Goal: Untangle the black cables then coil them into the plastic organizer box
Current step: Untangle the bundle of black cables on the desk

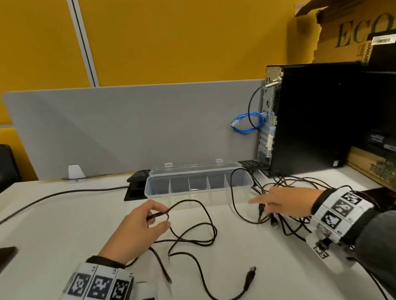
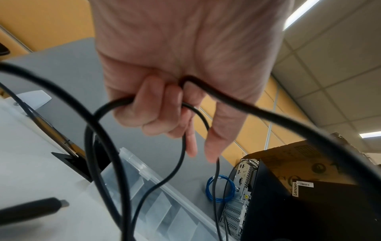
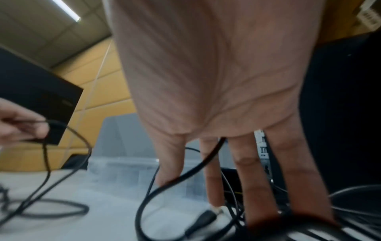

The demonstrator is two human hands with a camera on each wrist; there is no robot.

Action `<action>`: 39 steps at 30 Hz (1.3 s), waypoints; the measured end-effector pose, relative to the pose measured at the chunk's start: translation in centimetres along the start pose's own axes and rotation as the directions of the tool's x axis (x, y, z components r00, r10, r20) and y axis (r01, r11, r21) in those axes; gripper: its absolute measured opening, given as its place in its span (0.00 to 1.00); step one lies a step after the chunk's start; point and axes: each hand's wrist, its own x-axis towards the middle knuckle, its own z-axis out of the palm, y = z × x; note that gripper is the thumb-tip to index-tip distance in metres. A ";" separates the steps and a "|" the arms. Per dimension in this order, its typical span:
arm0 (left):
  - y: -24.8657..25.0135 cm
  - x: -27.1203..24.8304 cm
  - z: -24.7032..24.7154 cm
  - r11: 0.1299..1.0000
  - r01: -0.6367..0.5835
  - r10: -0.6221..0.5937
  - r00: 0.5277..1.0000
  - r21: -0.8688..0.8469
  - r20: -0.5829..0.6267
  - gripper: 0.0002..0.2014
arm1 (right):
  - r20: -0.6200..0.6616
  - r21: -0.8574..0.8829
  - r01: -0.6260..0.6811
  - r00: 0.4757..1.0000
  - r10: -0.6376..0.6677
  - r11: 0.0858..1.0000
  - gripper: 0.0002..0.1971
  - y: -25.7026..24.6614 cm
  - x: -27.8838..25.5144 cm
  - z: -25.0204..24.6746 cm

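Observation:
My left hand (image 1: 136, 227) grips a folded loop of a black cable (image 1: 195, 226) above the white desk; in the left wrist view the fingers (image 2: 156, 110) curl round that cable (image 2: 237, 104). Its USB plug (image 1: 250, 275) lies loose near the front. My right hand (image 1: 285, 201) stretches flat with straight fingers (image 3: 253, 179) over a tangle of black cables (image 1: 291, 184) at the right; one cable (image 3: 169, 184) crosses under the fingers. The clear plastic organizer box (image 1: 197, 180) stands open behind both hands, with a cable looped over its right end.
A black computer tower (image 1: 311, 118) and a cardboard box (image 1: 350, 24) stand at the right. A blue coiled cable (image 1: 248, 122) hangs by the tower. A grey divider (image 1: 128, 125) closes the back. Another black cable (image 1: 50, 197) runs left from a desk cable port (image 1: 135, 188).

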 end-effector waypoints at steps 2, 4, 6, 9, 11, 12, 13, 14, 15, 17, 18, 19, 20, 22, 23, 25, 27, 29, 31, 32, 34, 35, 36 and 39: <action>-0.1 0.0 0.0 0.999 0.027 -0.027 1.000 -0.021 0.015 0.11 | 0.101 -0.124 0.002 0.995 0.010 0.992 0.19 0.3 0.7 0.3; -0.2 0.1 0.0 1.000 0.021 -0.021 1.000 -0.022 0.001 0.09 | 0.188 -0.204 -0.017 0.981 0.056 0.979 0.19 1.1 1.0 0.1; -0.4 0.2 0.0 1.000 0.008 -0.008 1.000 -0.016 -0.008 0.07 | 0.253 -0.257 -0.069 0.958 0.136 0.964 0.20 2.3 0.9 -0.3; -0.4 0.3 0.0 0.999 -0.010 0.010 1.000 -0.033 -0.008 0.09 | 0.282 -0.292 -0.153 0.929 0.238 0.944 0.22 4.8 0.5 -0.6; -0.3 0.3 0.0 0.999 -0.012 0.011 1.000 -0.050 -0.017 0.11 | 0.249 -0.325 -0.192 0.927 0.280 0.926 0.22 6.0 0.2 -0.9; -0.3 0.3 0.0 0.999 -0.019 0.018 1.000 -0.049 -0.023 0.11 | 0.213 -0.334 -0.205 0.934 0.286 0.920 0.21 6.5 0.1 -1.2; -0.3 0.2 0.0 0.998 -0.032 0.031 0.999 -0.049 -0.028 0.11 | 0.163 -0.330 -0.216 0.946 0.281 0.919 0.20 6.6 -0.1 -1.7; -0.2 0.2 0.0 0.998 -0.048 0.046 0.998 -0.051 -0.035 0.11 | 0.096 -0.308 -0.235 0.956 0.276 0.922 0.19 6.4 -0.4 -2.3; -0.2 0.2 0.0 0.996 -0.063 0.061 0.997 -0.057 -0.043 0.11 | 0.001 -0.271 -0.257 0.964 0.267 0.928 0.19 5.7 -0.6 -2.9; 0.0 0.1 -0.1 0.992 -0.096 0.092 0.994 -0.085 -0.057 0.10 | -0.239 -0.100 -0.258 0.944 0.228 0.961 0.19 3.3 -1.2 -3.9; 0.2 0.0 -0.1 0.987 -0.117 0.111 0.992 -0.109 -0.057 0.09 | -0.342 0.044 -0.176 0.922 0.181 0.983 0.20 1.7 -1.4 -4.1; 0.5 -0.1 -0.1 0.980 -0.140 0.133 0.989 -0.142 -0.056 0.09 | -0.406 0.182 -0.033 0.908 0.106 0.983 0.22 -0.3 -1.6 -4.3; 0.8 -0.2 0.0 0.971 -0.164 0.157 0.986 -0.172 -0.057 0.09 | -0.445 0.274 0.127 0.896 0.009 0.953 0.25 -2.3 -1.7 -4.4; 1.3 -0.3 0.2 0.955 -0.200 0.189 0.979 -0.219 -0.070 0.10 | -0.467 0.317 0.354 0.866 -0.180 0.880 0.27 -6.0 -1.5 -4.1; 1.5 -0.4 0.3 0.947 -0.214 0.198 0.976 -0.241 -0.091 0.11 | -0.460 0.307 0.420 0.851 -0.253 0.854 0.24 -7.4 -1.2 -3.8; 1.5 -0.4 0.2 0.929 -0.238 0.207 0.969 -0.283 -0.133 0.09 | -0.433 0.397 0.478 0.850 -0.300 0.783 0.12 -9.2 -0.4 -3.2; 1.3 -0.4 -0.2 0.921 -0.269 0.215 0.954 -0.281 -0.210 0.10 | -0.412 0.606 0.488 0.868 -0.277 0.629 0.11 -9.4 -0.3 -3.0; 1.2 -0.3 -1.0 0.915 -0.278 0.173 0.925 -0.292 -0.340 0.09 | -0.435 0.655 0.473 0.874 -0.217 0.589 0.13 -8.4 -0.7 -3.3; 0.9 -0.2 -2.2 0.901 -0.259 0.082 0.889 -0.347 -0.451 0.10 | -0.451 0.607 0.436 0.877 -0.164 0.665 0.15 -6.4 -1.1 -3.6; 0.8 -0.2 -2.8 0.887 -0.249 0.041 0.881 -0.388 -0.471 0.11 | -0.436 0.588 0.403 0.888 -0.146 0.701 0.16 -5.3 -1.3 -3.7; 0.5 -0.2 -3.5 0.883 -0.225 -0.006 0.873 -0.413 -0.488 0.11 | -0.405 0.545 0.323 0.910 -0.095 0.774 0.16 -3.2 -1.6 -3.6; 0.4 -0.3 -3.8 0.888 -0.207 -0.026 0.868 -0.410 -0.496 0.11 | -0.412 0.522 0.278 0.910 -0.047 0.806 0.15 -2.2 -1.5 -3.5; 0.2 -0.3 -4.1 0.892 -0.192 -0.049 0.860 -0.409 -0.509 0.11 | -0.442 0.495 0.224 0.897 0.021 0.840 0.14 -1.2 -1.3 -3.3; -0.6 -0.5 -5.4 0.883 -0.152 -0.146 0.810 -0.444 -0.568 0.11 | -0.594 0.480 0.036 0.749 0.294 0.877 0.12 1.5 -1.1 -2.8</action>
